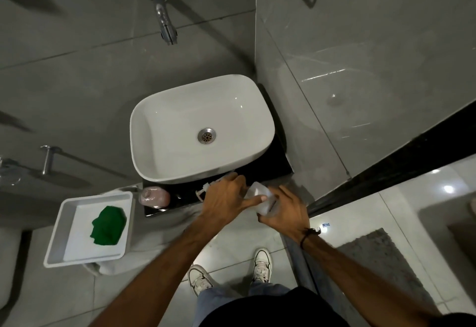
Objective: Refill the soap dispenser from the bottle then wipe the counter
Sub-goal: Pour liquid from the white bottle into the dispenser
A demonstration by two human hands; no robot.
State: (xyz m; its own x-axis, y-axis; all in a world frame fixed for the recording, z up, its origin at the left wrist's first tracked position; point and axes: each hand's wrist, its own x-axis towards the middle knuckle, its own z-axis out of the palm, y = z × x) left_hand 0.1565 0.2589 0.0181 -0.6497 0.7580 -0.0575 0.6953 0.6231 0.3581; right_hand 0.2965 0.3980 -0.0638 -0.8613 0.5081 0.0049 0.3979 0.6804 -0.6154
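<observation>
Hold the translucent bottle [260,198] steady at the front edge of the black bench [268,169], right hand [286,213] clasped around it. Left hand [226,195] fingers [257,200] rest on its top. Keep upright; aim carefully. Pink dispenser [154,196] stands left, pump head [203,191] removed beside. Green cloth [108,225] waits in tray [64,223].

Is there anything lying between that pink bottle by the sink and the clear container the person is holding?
Yes. A white pump head lies on the black counter between the pink bottle and the clear container. The left hand also sits in that gap, while the right hand grips the container.
</observation>
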